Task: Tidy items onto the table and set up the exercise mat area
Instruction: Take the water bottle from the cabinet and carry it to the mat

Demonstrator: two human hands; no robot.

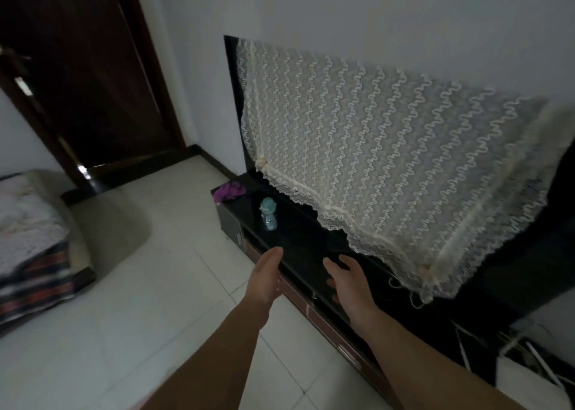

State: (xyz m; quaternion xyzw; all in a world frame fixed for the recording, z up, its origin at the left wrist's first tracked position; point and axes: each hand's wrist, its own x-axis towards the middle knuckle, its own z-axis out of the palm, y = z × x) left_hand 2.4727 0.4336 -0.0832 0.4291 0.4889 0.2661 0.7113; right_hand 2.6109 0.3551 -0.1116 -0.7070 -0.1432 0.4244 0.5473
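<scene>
Well, from the head camera both arms reach out ahead toward the low black table (300, 241) that runs along the white wall. The left hand (265, 280) hangs edge-on just at the table's front rim, fingers straight and close together, with nothing in it. The right hand (348, 286) hovers over the glossy top a little farther in, fingers loosely spread and likewise holding nothing; the two palms face each other with a gap between them. Farther back on the same top a small pale blue bottle (268, 214) stands upright, and near the far end lies a crumpled purple cloth (231, 190), apart from the bottle. Above the table a dark screen (232, 98) is draped in a cream lace cover (373, 167) whose scalloped hem hangs down close to the right hand. Pale floor tiles (140, 285) spread to the left, where a striped blanket (31, 254) lies on a low seat. A dark wooden door (87, 83) stands in the corner behind, and tangled cables (529, 356) sit at the table's near end.
</scene>
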